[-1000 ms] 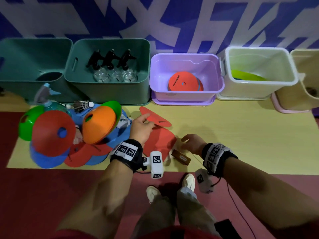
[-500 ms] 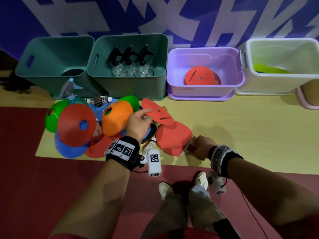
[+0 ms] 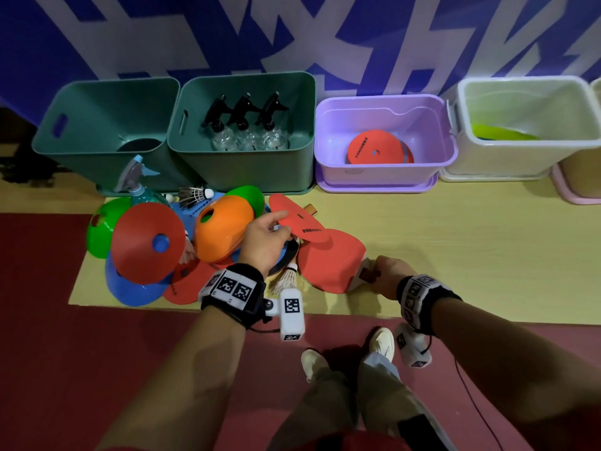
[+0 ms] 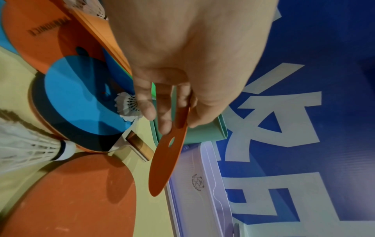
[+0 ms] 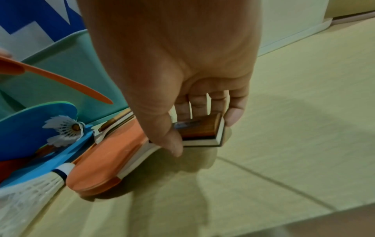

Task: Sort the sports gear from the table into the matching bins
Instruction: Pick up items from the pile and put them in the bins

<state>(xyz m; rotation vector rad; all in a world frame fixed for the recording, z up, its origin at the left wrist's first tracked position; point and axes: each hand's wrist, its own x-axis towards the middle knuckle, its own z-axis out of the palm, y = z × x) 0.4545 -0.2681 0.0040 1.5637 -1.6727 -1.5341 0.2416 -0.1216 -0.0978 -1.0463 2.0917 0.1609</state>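
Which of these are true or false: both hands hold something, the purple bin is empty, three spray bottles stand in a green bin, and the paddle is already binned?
1. Both hands hold something. True: the left hand pinches a flat red disc; the right hand grips the paddle by its handle.
2. The purple bin is empty. False: a red disc lies inside.
3. Three spray bottles stand in a green bin. True.
4. The paddle is already binned. False: it is on the table.
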